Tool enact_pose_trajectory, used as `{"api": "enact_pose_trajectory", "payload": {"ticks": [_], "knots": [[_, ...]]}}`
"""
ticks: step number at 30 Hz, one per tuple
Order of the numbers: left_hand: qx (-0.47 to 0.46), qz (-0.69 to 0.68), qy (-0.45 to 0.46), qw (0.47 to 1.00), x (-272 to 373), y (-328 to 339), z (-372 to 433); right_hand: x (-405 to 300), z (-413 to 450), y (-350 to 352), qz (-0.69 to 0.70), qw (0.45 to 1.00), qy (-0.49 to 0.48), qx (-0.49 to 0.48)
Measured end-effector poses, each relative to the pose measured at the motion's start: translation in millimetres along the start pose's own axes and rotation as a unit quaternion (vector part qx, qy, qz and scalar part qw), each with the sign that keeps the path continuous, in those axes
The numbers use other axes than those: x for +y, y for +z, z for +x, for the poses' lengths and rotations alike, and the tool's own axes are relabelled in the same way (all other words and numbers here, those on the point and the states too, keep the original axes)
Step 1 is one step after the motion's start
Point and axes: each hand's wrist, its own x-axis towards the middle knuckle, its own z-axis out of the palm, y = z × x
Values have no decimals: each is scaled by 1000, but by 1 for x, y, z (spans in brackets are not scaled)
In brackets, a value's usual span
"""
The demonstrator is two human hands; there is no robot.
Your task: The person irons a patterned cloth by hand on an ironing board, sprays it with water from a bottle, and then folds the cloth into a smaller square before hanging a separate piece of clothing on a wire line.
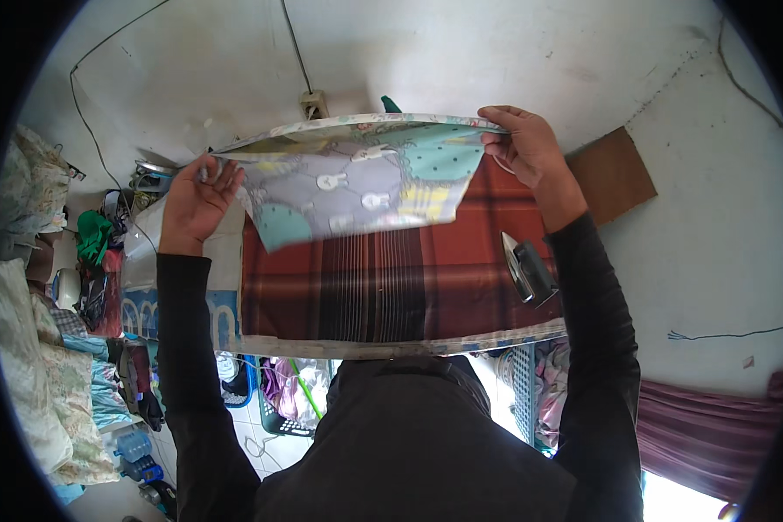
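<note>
A patterned cloth (359, 183) in grey, mint green and yellow, with white rabbit heads, hangs stretched between my two hands above the table. My left hand (202, 202) grips its upper left corner, the palm partly turned up. Pinched between the thumb and fingers of my right hand (522, 140) is the upper right corner. The cloth's lower edge hangs loose and is slightly blurred. Beneath lies a red and black plaid cloth (372, 287) covering the table. An electric iron (528, 267) rests on it at the right, near my right forearm.
A wall socket (313, 104) with a cable is behind the cloth. A brown board (613, 176) leans at the right. Clothes and fabric (46, 365) are piled at the left. Laundry baskets (287, 424) stand below the table's near edge, and a purple curtain (705, 437) hangs at lower right.
</note>
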Motion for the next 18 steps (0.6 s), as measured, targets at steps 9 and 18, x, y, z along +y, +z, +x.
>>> {"api": "enact_pose_trajectory", "payload": {"ticks": [9, 18], "knots": [[76, -31, 118, 990, 25, -44, -152, 141, -29, -18, -14, 991, 21, -131], [113, 35, 262, 958, 135, -125, -359, 384, -37, 46, -679, 688, -249, -60]]}}
